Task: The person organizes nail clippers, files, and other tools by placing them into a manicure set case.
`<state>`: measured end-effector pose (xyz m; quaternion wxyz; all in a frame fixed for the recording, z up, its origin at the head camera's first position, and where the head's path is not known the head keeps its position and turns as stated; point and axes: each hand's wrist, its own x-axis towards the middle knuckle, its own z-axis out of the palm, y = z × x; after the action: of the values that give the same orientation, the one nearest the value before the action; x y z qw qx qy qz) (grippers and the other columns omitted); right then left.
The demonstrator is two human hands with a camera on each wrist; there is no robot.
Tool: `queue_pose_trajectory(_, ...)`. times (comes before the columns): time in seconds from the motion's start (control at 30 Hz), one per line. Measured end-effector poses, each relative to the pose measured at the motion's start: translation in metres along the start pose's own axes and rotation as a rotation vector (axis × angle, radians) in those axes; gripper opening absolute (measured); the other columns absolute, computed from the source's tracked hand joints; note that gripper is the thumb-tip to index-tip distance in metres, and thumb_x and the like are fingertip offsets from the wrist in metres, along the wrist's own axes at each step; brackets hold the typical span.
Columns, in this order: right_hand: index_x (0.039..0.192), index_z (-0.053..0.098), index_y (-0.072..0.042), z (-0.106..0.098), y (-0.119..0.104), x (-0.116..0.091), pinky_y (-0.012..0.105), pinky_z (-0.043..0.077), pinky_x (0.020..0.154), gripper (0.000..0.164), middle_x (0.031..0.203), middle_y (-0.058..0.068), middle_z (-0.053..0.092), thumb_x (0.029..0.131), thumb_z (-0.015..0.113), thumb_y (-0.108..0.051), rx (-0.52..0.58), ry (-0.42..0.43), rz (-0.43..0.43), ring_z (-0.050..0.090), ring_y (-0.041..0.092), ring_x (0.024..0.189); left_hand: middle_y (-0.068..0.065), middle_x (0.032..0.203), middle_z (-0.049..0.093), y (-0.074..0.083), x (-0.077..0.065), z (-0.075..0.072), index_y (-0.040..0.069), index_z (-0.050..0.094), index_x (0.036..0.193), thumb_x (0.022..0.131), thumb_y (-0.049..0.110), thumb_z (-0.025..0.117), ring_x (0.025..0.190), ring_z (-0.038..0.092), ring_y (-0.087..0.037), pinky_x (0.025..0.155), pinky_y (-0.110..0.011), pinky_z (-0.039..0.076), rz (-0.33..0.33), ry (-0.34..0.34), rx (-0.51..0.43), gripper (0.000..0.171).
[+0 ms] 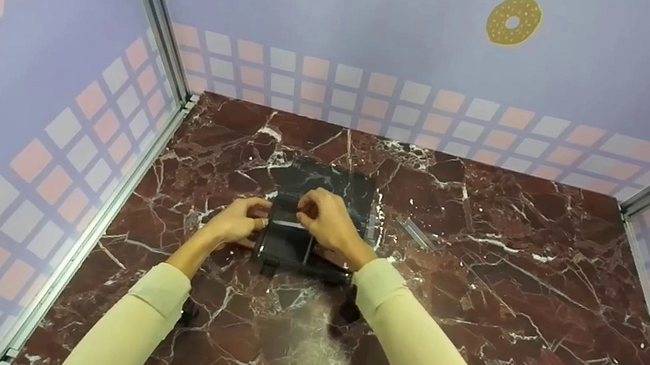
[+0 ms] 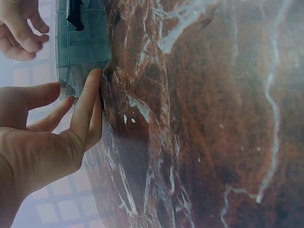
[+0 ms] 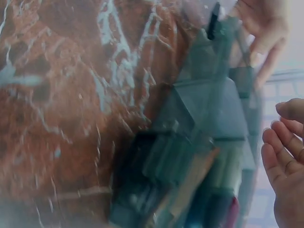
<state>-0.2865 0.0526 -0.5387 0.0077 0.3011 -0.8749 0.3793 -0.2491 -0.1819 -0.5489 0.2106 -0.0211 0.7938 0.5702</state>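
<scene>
A dark, see-through plastic case (image 1: 281,252) with compartments lies on the marbled surface. A dark flat panel (image 1: 331,182) extends behind it. My left hand (image 1: 236,220) is at the case's left side; its fairly straight fingers (image 2: 85,107) touch the end wall, thumb near the upper edge. Above the case hovers my right hand (image 1: 328,219), fingers loosely bent. The right wrist view shows nothing between its thumb and fingers (image 3: 280,142). Through the blurred case wall there, a tan strip (image 3: 192,185) and a pale green item (image 3: 227,168) appear. A black latch (image 2: 74,15) shows on the case.
A small clear strip (image 1: 417,234) lies on the red-brown marbled surface (image 1: 511,293), right of the case. Lilac walls with pink and white squares enclose the left, back (image 1: 389,35) and right sides. Metal edging (image 1: 150,1) runs along the wall corners.
</scene>
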Motion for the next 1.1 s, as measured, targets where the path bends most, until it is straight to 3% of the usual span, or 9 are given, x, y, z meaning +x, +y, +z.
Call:
queue_pose_trajectory(0.27,0.106,0.074,0.000,-0.042,0.020,-0.018,0.033,0.060,0.085,0.015,0.103,0.011,0.071,0.092,0.079,-0.004,0.014,0.095,0.051,0.068,0.024,0.092,-0.029,0.156,0.045,0.003,0.001,-0.004,0.001,0.041,0.160,0.109,0.002,0.052,0.134,0.054,-0.045,0.088,-0.050,0.064,0.000,0.005,0.029,0.052)
queue_pose_trajectory(0.53,0.102,0.074,0.003,-0.069,0.063,-0.052,0.042,0.062,0.082,0.013,0.096,0.013,0.073,0.091,0.078,-0.001,0.049,0.238,0.144,0.071,0.027,0.087,-0.032,0.154,0.046,0.004,0.001,-0.006,-0.001,0.041,0.158,0.107,-0.002,0.052,0.129,0.057,-0.047,0.083,-0.052,0.065,-0.015,0.015,0.039,0.052)
queue_pose_trajectory(0.77,0.101,0.075,0.004,-0.069,0.089,-0.075,0.043,0.060,0.081,0.013,0.093,0.014,0.074,0.090,0.081,-0.003,0.038,0.285,0.234,0.070,0.029,0.085,-0.032,0.153,0.046,0.003,0.000,-0.006,-0.002,0.041,0.158,0.108,-0.001,0.051,0.129,0.057,-0.047,0.083,-0.053,0.065,0.002,0.014,0.046,0.051)
queue_pose_trajectory(1.1,0.102,0.074,0.003,-0.054,0.100,-0.091,0.039,0.058,0.077,0.017,0.092,0.013,0.071,0.089,0.082,-0.004,0.010,0.260,0.354,0.069,0.027,0.083,-0.032,0.154,0.045,0.002,0.001,0.002,-0.002,0.041,0.158,0.108,-0.001,0.052,0.131,0.054,-0.047,0.085,-0.054,0.064,0.009,0.004,0.039,0.051)
